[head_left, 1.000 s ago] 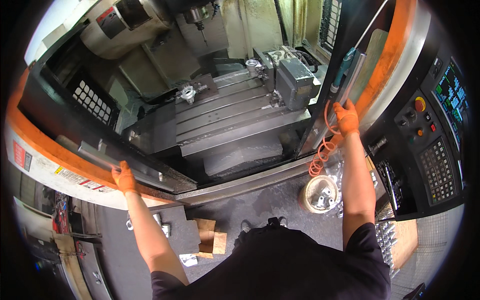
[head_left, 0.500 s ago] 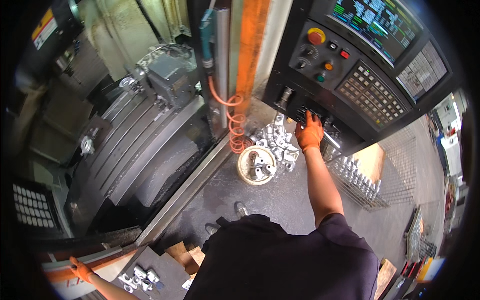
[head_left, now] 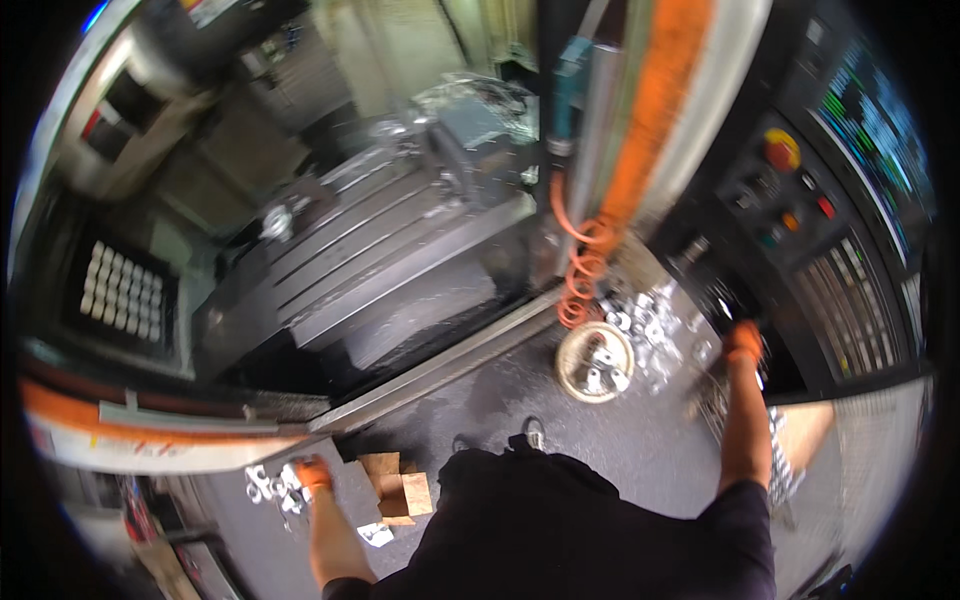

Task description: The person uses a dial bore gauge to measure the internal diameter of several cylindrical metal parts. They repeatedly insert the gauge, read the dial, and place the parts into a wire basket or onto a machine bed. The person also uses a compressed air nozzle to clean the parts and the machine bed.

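Observation:
My left hand (head_left: 314,473), in an orange glove, is beside a cluster of silver metal castings (head_left: 275,486) on a dark grey surface (head_left: 240,525) at the lower left. Whether it touches one is not clear, as its fingers are blurred. At the right, my right hand (head_left: 743,343), gloved in orange too, is at the lower ledge of a black machine control panel (head_left: 775,215). Motion smears its fingers as well, and I cannot make out anything in them.
The open machine bay holds a slotted metal table (head_left: 370,225). A white tub (head_left: 563,370) with metal castings stands on the floor, near a loose pile of castings (head_left: 650,335). An orange coiled hose (head_left: 580,285) hangs above it. Cardboard (head_left: 405,490) lies by the left surface.
The view has turned left. My left hand has come off the orange-and-white machine door edge and moved to the castings. My right hand remains at the control panel's lower part.

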